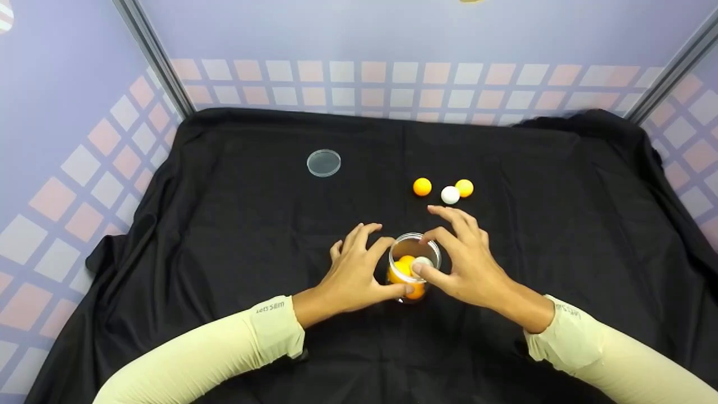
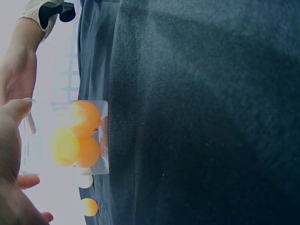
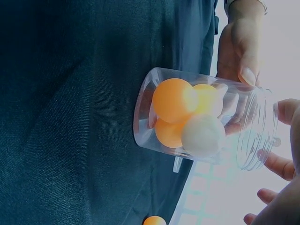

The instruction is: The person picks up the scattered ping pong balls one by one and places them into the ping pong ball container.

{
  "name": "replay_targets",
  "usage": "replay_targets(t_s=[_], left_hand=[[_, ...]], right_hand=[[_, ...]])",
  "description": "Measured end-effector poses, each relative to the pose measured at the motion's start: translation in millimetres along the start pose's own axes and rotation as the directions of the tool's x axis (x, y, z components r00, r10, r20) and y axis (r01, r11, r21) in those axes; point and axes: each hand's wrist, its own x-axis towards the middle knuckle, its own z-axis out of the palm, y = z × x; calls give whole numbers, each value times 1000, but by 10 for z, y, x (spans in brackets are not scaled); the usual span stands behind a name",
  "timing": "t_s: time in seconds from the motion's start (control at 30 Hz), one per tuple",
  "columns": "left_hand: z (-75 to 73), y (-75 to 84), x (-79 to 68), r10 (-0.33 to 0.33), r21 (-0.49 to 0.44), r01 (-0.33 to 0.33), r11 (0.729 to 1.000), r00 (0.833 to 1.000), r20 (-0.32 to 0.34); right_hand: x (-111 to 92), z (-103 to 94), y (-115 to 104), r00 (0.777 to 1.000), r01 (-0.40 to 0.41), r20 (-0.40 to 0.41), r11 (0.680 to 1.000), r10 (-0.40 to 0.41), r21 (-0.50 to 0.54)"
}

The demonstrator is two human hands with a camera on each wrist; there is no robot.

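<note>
A clear jar (image 3: 229,105) without its lid stands on the black cloth, with several orange balls (image 3: 174,100) and one white ball (image 3: 203,135) inside. My left hand (image 1: 356,272) holds the jar's left side, thumb on the near wall and forefinger by the rim. Over the right of the mouth is my right hand (image 1: 468,266), its thumb and forefinger spread apart at the rim with no ball between them. In the left wrist view, orange balls (image 2: 86,118) show through the jar wall.
Beyond the right hand lie two loose orange balls (image 1: 422,187) and a loose white ball (image 1: 450,195). A clear round lid (image 1: 323,163) rests farther back, left of them. Black cloth (image 1: 241,196) with folds covers the table, and patterned panels (image 1: 359,78) stand around it.
</note>
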Motion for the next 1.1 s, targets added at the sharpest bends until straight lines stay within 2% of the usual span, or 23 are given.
replay_targets(t_s=[0.53,0.87,1.1], left_hand=[[6,-10,7,-6,3,6,1000,1000,16],[20,-9,11,-13,15,13,1000,1000,8],[14,-1,15,-16,18,16,1000,1000,11]], right_hand=[[101,1,-12,999,27,-44,1000,-27,15],[212,-27,-9,999,-9,-44,1000,9,11],[316,-53,75,997,-53,-62,999,53,4]])
